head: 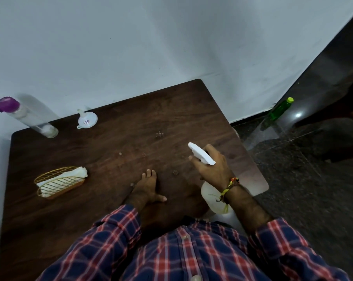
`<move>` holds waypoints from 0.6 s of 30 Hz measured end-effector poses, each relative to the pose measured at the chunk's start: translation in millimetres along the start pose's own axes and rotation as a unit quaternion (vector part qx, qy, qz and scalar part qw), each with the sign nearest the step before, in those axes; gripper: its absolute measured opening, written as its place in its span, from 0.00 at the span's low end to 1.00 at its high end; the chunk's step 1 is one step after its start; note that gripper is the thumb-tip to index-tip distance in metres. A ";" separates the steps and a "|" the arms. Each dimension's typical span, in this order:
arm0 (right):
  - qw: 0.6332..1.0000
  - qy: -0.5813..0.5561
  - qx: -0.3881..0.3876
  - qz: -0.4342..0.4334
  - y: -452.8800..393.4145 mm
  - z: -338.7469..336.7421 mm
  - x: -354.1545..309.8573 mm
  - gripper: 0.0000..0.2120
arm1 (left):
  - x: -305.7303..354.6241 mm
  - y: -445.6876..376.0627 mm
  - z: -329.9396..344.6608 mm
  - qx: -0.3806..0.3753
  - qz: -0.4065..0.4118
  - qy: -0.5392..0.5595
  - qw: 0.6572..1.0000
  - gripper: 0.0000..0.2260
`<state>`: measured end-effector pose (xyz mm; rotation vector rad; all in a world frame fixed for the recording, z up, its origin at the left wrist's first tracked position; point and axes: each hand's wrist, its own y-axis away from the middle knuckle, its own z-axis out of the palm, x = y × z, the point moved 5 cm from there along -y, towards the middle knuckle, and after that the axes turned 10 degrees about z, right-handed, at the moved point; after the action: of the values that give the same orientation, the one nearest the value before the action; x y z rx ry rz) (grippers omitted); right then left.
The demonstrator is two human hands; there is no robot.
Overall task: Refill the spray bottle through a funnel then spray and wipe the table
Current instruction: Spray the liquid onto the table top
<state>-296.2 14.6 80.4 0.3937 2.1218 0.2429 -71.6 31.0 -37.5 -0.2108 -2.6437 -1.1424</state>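
Note:
My right hand (214, 169) grips the neck of a white spray bottle (201, 154), its nozzle pointing up-left over the dark wooden table (90, 199); the bottle's translucent body (211, 194) shows below my wrist. My left hand (146, 186) rests flat on the table with fingers straight. Small water droplets (160, 134) dot the wood in front of my hands. A white funnel (87, 119) lies at the table's far edge. A tall clear bottle with a purple cap (25, 116) stands at the far left corner.
A gold wire holder with white napkins (60, 182) sits on the table's left side. A pale wall runs behind the table. A green bottle (279, 111) stands on the dark speckled floor to the right, beyond the table's right edge.

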 end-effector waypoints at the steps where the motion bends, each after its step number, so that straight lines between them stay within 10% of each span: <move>1: 1.000 0.003 -0.006 0.000 -1.7 -1.1 -0.6 0.15 | 1.6 -0.5 -1.4 0.001 -0.002 -0.004 1.000 0.55; 11: 0.993 0.022 -0.103 -0.060 -18.8 6.5 -24.2 0.23 | -9.1 -11.7 -33.0 0.132 -0.051 0.054 0.988 0.26; 18: 0.997 0.029 -0.041 -0.058 -50.8 13.0 -37.9 0.18 | -22.6 -21.9 -54.3 0.158 -0.056 0.071 0.983 0.43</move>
<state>-275.2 -46.3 86.3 0.2159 2.1745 0.2752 -45.6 -24.4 -23.4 0.0785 -2.6868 -0.7196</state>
